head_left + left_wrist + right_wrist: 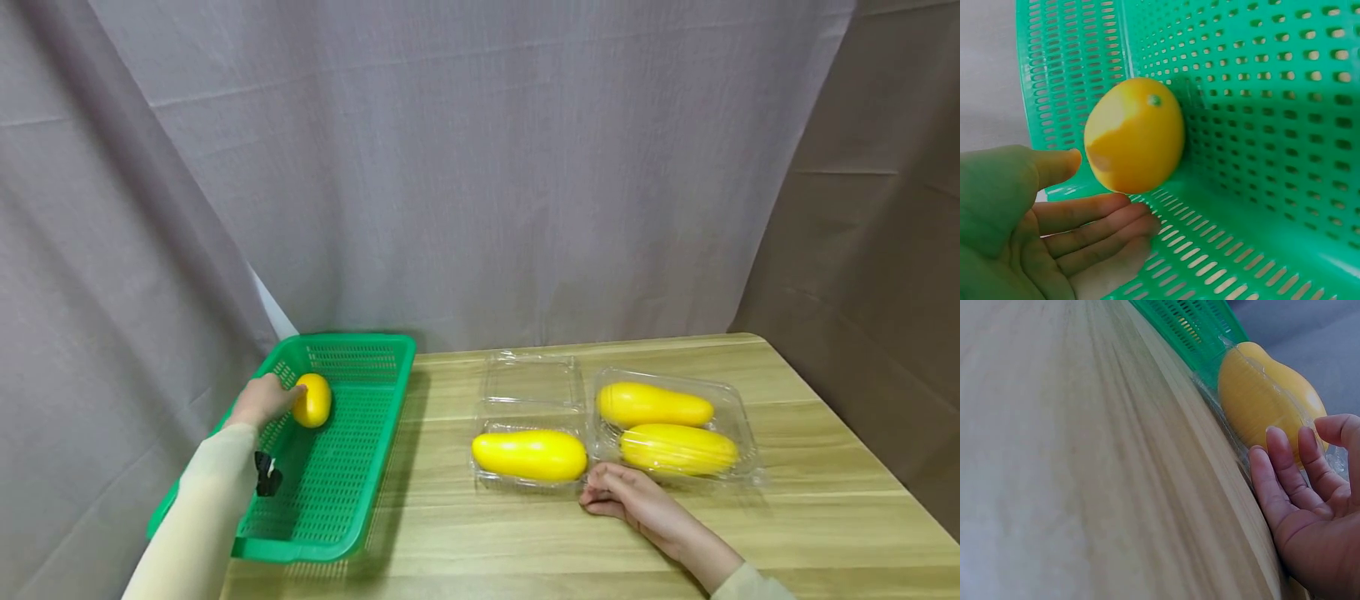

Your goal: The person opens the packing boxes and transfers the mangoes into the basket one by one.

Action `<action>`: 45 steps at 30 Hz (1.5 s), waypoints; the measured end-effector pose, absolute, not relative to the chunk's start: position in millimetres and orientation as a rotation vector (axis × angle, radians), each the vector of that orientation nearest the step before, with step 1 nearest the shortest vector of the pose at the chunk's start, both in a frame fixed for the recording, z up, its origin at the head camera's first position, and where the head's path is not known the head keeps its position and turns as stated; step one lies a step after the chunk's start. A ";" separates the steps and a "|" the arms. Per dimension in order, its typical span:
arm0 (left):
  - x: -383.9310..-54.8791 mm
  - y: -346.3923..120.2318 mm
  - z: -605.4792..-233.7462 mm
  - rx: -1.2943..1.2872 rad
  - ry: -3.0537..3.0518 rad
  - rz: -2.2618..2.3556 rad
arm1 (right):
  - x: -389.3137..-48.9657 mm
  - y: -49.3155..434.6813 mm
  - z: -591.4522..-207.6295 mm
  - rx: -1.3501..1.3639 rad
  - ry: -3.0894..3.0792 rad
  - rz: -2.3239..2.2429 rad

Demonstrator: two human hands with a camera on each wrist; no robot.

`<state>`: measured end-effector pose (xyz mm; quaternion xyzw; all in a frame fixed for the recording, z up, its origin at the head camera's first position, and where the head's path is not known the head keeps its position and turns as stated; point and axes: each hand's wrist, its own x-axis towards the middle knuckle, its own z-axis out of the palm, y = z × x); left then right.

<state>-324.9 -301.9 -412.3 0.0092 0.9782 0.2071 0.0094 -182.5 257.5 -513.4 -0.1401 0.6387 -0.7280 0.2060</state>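
My left hand [264, 400] reaches into the green basket [408, 367], beside a smooth yellow oblong fruit [312, 401] with a small greenish stem spot. In the left wrist view, thumb and fingers [1094, 234] are extended and spread at the near side of the fruit [1138, 137], not curled round it. My right hand [622, 500] is at the near right corner of an open clear plastic clamshell box [532, 379] holding one pear-shaped yellow fruit [529, 456]. In the right wrist view, its fairly straight fingers [1282, 453] stand right at the box rim.
To the right, a second clear plastic box [738, 408] holds two more yellow fruits [678, 448]. Both boxes and the basket stand on a wooden table [450, 533]. Grey curtains [487, 167] hang behind the table and at its sides.
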 end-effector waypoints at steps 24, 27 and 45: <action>-323.4 -196.1 -354.9 0.545 3.191 0.729 | -184.9 259.5 -516.0 -0.411 1.766 -2.020; -319.3 -174.7 -351.7 0.617 3.183 0.743 | -185.0 259.4 -516.1 -0.413 1.757 -2.023; -291.7 -88.1 -356.9 0.931 3.102 0.704 | -182.5 255.7 -515.4 -0.404 1.762 -2.035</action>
